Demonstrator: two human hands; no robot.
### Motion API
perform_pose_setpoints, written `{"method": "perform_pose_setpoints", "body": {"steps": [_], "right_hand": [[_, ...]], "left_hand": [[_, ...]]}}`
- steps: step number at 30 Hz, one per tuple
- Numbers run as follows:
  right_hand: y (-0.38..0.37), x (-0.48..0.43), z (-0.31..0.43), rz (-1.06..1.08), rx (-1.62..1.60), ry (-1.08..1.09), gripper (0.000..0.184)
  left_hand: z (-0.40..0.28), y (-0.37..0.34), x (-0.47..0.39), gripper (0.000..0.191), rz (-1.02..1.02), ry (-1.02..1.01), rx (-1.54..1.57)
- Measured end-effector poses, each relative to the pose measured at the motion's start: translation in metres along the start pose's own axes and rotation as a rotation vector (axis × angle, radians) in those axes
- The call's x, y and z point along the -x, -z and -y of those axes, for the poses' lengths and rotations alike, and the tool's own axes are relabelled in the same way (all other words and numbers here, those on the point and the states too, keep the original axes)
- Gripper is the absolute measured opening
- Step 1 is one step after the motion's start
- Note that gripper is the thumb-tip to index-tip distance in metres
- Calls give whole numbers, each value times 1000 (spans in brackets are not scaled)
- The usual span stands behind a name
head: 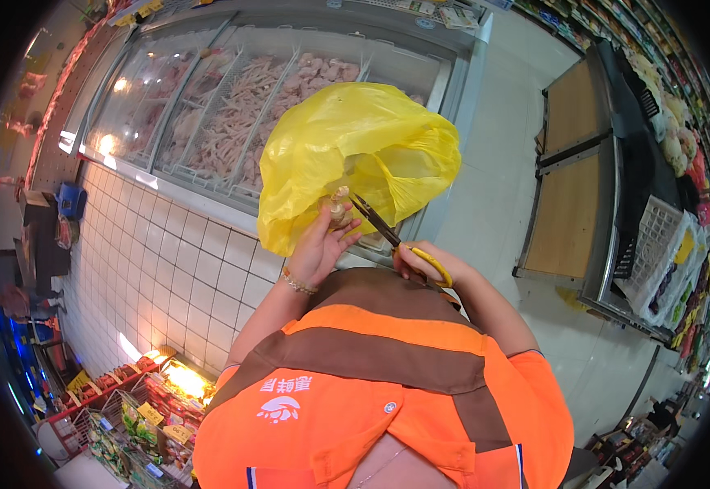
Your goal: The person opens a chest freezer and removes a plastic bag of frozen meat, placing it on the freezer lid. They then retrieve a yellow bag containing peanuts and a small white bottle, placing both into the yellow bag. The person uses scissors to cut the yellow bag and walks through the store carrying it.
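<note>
Just inside the mouth of a yellow plastic bag (312, 140), my left hand (321, 244) holds a small knobbly brown piece of food (338, 211), perhaps a mushroom or a root; its exact kind cannot be told. My right hand (431, 263) grips scissors (382, 227) with yellow handles and dark blades. The blades point up and left, their tips a little apart and close beside the pale top of the piece. The bag bulges out beyond both hands, over the edge of a chest freezer (196, 211). What supports the bag is hidden.
Chicken feet (248, 110) and other raw poultry pieces (318, 73) fill wire-divided sections of the freezer. A produce stand (566, 214) with a white plastic crate (651, 257) is at the right. Packaged goods on a rack (129, 403) are at lower left, beyond white floor tiles.
</note>
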State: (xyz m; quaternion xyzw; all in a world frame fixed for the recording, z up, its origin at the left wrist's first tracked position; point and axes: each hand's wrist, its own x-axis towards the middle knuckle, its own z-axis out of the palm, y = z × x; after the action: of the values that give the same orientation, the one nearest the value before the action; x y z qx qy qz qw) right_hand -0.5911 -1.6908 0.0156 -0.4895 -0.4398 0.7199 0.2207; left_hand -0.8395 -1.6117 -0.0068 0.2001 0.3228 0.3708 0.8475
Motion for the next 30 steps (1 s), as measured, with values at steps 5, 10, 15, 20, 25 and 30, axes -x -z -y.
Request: {"method": "perform_pose_setpoints", "body": {"steps": [5,10,15,20,25,30], "right_hand": [[2,-3,-4,30,58,-28,65],[7,-10,-10,123,-113,-43,71],[6,-21,-15,170,-248,-48,76],[15,-21,-9,191,-211,-91,77],[22,-17,-4,225,-110,-72,77],[18,-19,-2,226,-142,-62,76]], "left_hand": [[15,6,-8,43,56,-44,-176],[19,14,-14,38,74,-70,-338],[16,12,-19,37,65,-102,-411],[10,9,-21,38,30,-175,-477],[3,15,-19,39,71,-98,-542],[3,18,-19,40,104,-93,-520]]}}
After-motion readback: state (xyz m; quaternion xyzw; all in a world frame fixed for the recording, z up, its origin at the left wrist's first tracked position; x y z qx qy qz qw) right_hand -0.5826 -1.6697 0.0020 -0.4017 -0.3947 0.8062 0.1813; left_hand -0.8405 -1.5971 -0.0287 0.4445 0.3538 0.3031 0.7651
